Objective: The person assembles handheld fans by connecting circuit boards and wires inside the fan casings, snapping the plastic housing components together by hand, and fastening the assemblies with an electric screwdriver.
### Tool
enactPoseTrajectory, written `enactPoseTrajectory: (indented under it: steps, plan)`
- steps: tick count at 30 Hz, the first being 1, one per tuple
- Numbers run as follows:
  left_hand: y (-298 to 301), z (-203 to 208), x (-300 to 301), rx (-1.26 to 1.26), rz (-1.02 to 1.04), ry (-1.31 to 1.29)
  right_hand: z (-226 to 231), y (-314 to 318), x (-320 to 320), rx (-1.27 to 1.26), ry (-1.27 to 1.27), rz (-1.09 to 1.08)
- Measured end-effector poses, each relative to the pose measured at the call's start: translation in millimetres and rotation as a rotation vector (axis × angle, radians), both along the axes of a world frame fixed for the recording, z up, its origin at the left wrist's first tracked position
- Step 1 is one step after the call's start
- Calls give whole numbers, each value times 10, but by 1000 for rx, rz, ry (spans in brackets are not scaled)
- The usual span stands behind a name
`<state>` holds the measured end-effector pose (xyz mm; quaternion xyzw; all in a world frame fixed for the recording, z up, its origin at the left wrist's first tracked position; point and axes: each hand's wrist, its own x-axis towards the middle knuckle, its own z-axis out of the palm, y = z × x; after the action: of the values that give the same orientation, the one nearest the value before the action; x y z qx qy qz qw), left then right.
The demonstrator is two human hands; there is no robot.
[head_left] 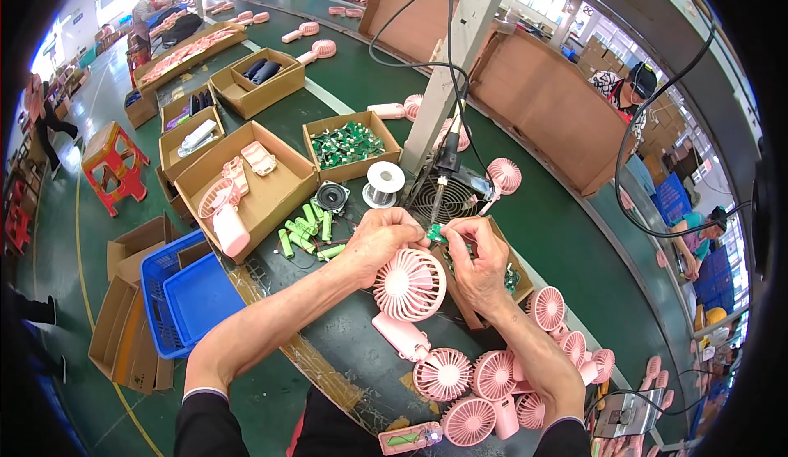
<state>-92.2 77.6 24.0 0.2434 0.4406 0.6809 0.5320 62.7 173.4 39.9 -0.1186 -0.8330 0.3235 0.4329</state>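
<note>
Both bare hands meet over the tabletop [328, 357] at a small green circuit board [436, 233], taken here as the centre of the clock. The right hand [478, 260] comes in from four o'clock, thumb and forefinger pinched on the board's near right edge. The left hand [379, 248] reaches in from eight o'clock, its fingers drawn together at the board's left side; whether they grip the board itself or a fine wire is too small to tell. At twelve o'clock a soldering iron [448, 160] points down, its tip just by the board; contact cannot be made out. A spool of solder [384, 178] stands between ten and eleven, with a carton of green boards [361, 168] farther out that way. Green battery cells [327, 226] lie loose at nine o'clock, beside a larger carton [277, 217] holding pink casings. A pink fan head [410, 284] is at seven o'clock, just below the left hand, and more pink fans [495, 375] cluster between five and six. A second carton [465, 303], partly hidden by the right hand, sits between four and five
</note>
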Motion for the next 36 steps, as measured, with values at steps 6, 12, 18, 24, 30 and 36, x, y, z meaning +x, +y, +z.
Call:
enactPoseTrajectory:
  steps: [6,12,18,24,30,36]
  plan:
    - [15,-12,22,-6,1,-14,-45,27,14,4,-3,-10]
    - [3,-48,41,-32,3,-4,-50,0,65,-28,-85,15]
    - [-51,-50,70,-26,-2,8,-49,-21,91,-13,-78,29]
    - [-201,4,176,25,-7,78,72,-136,213,65,-92,35]
    - [-333,127,283,46,-25,81,115,-224,300,172,5,43]
    - [-455,150,366,68,-39,82,129,-344,413,98,10,41]
